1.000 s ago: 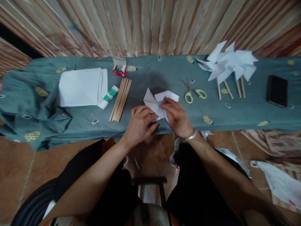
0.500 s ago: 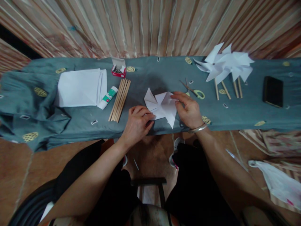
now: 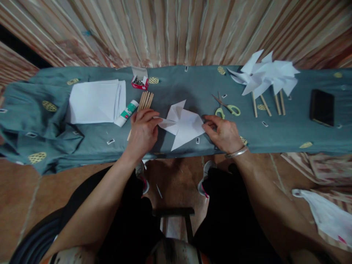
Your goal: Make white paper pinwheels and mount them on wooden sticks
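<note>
White folded paper [image 3: 189, 123] lies mid-counter [image 3: 170, 86] on my feed: my left grip [image 3: 144, 130] pinches its left point; my right grip [image 3: 224, 134] touches its right edge, closed or not I can't tell. Wooden sticks [image 3: 145, 99] lie beside the left, scissors [image 3: 226, 106] near the right.

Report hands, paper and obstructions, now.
Left hand on left tip of folded paper. Right hand at its right edge. Scissors lie beyond right hand, not blocking.
</note>
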### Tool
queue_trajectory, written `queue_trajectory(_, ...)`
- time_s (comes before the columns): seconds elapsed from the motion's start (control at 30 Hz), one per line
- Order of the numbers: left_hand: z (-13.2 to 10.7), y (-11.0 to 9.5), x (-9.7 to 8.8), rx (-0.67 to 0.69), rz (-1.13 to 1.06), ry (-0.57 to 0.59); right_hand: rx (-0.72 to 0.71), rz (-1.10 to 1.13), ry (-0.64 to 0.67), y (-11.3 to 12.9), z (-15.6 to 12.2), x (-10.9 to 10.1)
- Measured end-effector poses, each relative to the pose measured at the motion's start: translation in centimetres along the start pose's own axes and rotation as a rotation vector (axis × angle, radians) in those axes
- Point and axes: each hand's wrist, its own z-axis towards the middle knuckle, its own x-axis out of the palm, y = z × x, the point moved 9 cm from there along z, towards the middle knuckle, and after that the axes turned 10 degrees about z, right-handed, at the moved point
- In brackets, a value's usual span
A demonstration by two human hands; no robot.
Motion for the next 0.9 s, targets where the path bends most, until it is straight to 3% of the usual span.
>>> queue_trajectory(0.07, -0.1, 0.0, -0.8, -0.02, -0.006, -0.044, 0.043, 0.019, 0.033, -0.1, -0.2, 0.3)
queue_trajectory(0.13, -0.5, -1.4, -1.2, 0.021, -0.022, -0.058, 0.074, 0.028, 0.06, 0.0, -0.3, 0.7)
queue_trajectory(0.27, -2.1, -6.2, 0.0, 0.258, -0.078, 0.049, 0.1, 0.029, 0.1, 0.4, -0.4, 1.3)
queue_trajectory(0.33, -2.8, -7.4, 1.0, 0.309, -0.054, 0.12, 0.095, 0.033, 0.103, 0.6, -0.4, 1.3)
queue_trajectory(0.47, -3.1, -7.6, 2.0, 0.3, -0.012, 0.179, 0.081, 0.039, 0.079, 0.5, -0.5, 1.0)
queue_trajectory(0.9, -3.3, -7.3, 1.7, 0.275, -0.01, 0.152, 0.084, 0.151, 0.084, -0.4, -0.2, 1.0)
